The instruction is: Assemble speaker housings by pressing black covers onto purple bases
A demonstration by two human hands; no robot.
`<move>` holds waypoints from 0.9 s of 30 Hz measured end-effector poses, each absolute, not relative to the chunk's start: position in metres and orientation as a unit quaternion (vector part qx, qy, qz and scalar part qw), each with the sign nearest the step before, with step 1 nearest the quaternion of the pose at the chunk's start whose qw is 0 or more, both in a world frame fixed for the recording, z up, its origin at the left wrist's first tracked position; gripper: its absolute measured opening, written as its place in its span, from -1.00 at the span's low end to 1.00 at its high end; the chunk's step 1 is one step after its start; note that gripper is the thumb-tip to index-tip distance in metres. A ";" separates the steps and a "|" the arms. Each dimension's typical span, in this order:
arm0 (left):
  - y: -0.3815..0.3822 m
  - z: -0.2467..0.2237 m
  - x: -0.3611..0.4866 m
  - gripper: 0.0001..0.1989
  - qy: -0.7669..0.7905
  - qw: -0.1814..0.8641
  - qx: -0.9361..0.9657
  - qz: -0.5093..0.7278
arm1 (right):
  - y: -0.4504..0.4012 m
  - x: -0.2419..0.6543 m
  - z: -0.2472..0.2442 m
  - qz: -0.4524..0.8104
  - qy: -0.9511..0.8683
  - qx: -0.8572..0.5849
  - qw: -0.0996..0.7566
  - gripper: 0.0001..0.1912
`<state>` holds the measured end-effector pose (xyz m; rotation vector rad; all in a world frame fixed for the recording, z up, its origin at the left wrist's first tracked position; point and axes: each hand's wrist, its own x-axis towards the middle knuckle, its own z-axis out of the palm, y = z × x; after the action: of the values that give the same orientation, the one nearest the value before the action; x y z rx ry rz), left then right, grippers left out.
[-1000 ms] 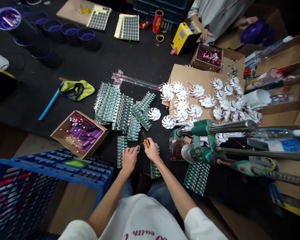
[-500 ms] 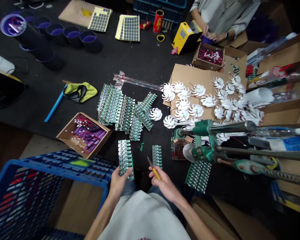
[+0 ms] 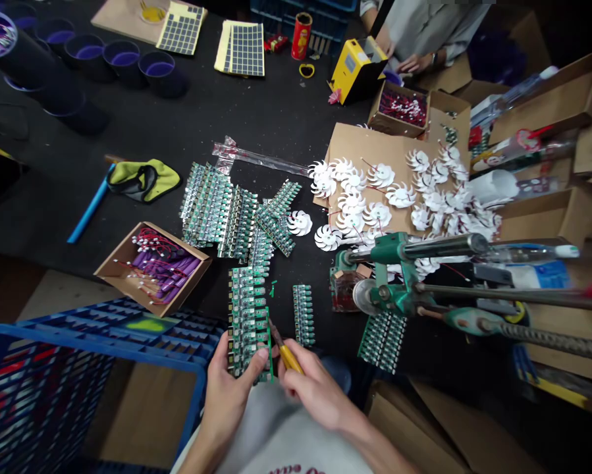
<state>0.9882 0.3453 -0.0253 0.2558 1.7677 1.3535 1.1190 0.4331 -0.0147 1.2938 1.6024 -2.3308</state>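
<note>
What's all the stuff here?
Held panel: at least one, green, front centre
Tool: one, yellow handle, beside panel
Circuit boards: many, green, middle
Fan wheels: many, white, centre right
Press-like machine: one, green, right
Crates: two, blue, lower left, top
Cups: several, dark purple, upper left
Gridded sheets: two, yellowish, top
Can: one, red, top
Boxy device: one, yellow-black, upper centre
Cloth: one, yellow-grey, left
Stick: one, blue, left
Cardboard boxes: several, brown, left and right
Co-worker: one, grey clothes, upper right
Left hand: one, bare, gripping panel
Right hand: one, bare, holding tool
</note>
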 end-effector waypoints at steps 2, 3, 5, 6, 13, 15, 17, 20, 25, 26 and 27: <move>0.345 -0.025 0.988 -0.63 0.699 0.449 0.092 0.548 | 0.431 1.118 -0.016 -0.756 0.492 0.432 0.006 -0.81; 0.345 -0.024 0.989 -0.63 0.692 0.457 0.083 0.552 | 0.431 1.118 -0.017 -0.765 0.473 0.438 0.001 -0.82; 0.345 -0.021 0.991 -0.59 0.664 0.478 0.051 0.573 | 0.429 1.118 -0.019 -0.799 0.413 0.437 0.002 -0.78; 0.346 -0.019 0.992 -0.58 0.638 0.497 0.028 0.587 | 0.429 1.119 -0.021 -0.822 0.377 0.427 0.009 -0.75; 0.349 -0.026 0.996 -0.56 0.562 0.532 -0.022 0.633 | 0.426 1.117 -0.048 -0.880 0.269 0.392 0.003 -0.65; 0.349 -0.035 0.991 -0.56 0.636 0.474 0.023 0.608 | 0.430 1.115 -0.058 -0.851 0.321 0.416 -0.004 -0.63; 0.348 -0.043 0.984 -0.58 0.673 0.444 0.046 0.589 | 0.435 1.113 -0.065 -0.840 0.367 0.400 -0.014 -0.58; 0.349 -0.047 0.975 -0.60 0.657 0.451 0.026 0.604 | 0.439 1.114 -0.067 -0.844 0.405 0.350 -0.027 -0.48; 0.352 -0.048 0.969 -0.59 0.632 0.451 0.001 0.630 | 0.435 1.121 -0.051 -0.813 0.461 0.354 0.003 -0.46; 0.353 -0.049 0.970 -0.59 0.631 0.452 0.003 0.630 | 0.433 1.122 -0.047 -0.807 0.472 0.356 0.011 -0.47; 0.354 -0.050 0.970 -0.59 0.630 0.451 0.005 0.632 | 0.432 1.122 -0.044 -0.800 0.481 0.358 0.016 -0.49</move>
<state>0.9705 0.3539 -0.0500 0.0120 1.5567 1.5613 1.1216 0.4317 -0.0441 1.1124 1.4966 -2.4891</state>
